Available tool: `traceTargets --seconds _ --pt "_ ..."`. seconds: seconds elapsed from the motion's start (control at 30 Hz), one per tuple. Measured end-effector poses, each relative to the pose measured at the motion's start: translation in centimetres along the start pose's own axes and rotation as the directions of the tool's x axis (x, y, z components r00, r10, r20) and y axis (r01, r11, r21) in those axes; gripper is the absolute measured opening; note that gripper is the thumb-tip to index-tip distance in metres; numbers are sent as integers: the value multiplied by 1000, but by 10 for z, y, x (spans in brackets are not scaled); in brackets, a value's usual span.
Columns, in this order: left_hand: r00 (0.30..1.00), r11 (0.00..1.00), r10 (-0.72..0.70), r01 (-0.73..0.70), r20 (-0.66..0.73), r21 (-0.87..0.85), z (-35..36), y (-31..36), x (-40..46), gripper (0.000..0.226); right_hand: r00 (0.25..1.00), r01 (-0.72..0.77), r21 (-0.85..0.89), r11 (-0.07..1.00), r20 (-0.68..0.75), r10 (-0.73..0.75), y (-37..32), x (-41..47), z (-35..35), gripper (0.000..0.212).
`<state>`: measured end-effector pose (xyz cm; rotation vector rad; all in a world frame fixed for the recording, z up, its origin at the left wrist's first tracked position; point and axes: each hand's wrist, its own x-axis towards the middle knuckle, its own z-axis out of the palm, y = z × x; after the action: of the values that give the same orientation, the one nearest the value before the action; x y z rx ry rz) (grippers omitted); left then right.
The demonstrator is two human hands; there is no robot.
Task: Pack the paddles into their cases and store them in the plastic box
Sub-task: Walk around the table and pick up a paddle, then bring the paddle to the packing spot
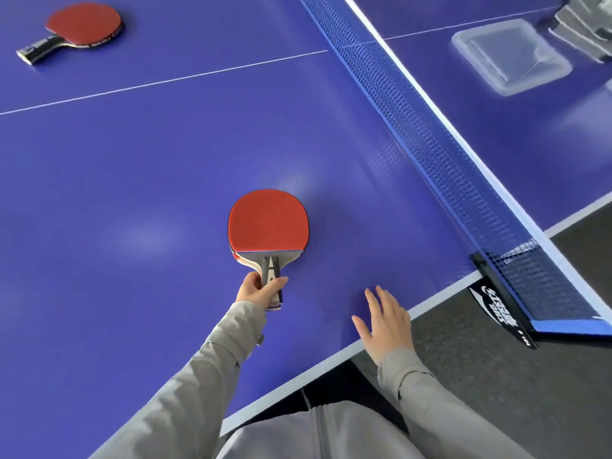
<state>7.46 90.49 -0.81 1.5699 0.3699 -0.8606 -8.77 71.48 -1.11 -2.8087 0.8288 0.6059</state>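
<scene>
My left hand (256, 289) grips the handle of a red-faced paddle (268, 223), whose blade lies flat on or just above the blue table. My right hand (385, 321) hovers open, fingers spread, over the table's near edge to the right of that paddle. A second red paddle (84, 24) with a black handle lies at the far left. Beyond the net, a clear plastic box (511, 56) stands at the upper right, and grey paddle cases (583, 23) lie beside it at the frame's corner.
The blue net (440, 154) runs diagonally from top centre to the lower right, held by a black clamp (496, 293) at the table's edge (430, 308). Dark floor lies below that edge. My grey jacket fills the bottom of the view.
</scene>
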Motion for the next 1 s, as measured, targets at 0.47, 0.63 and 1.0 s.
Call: traceTargets --seconds 0.47,0.63,1.0 --pt "955 962 126 -184 270 202 41 -25 -70 35 929 -308 64 949 235 286 75 -95 52 61" --pt "928 946 110 -207 357 248 76 -52 -100 35 904 -344 147 928 320 284 103 -119 67 58" --pt "861 924 76 -251 503 290 197 -143 -189 28 856 -455 252 854 386 343 222 -205 107 57"
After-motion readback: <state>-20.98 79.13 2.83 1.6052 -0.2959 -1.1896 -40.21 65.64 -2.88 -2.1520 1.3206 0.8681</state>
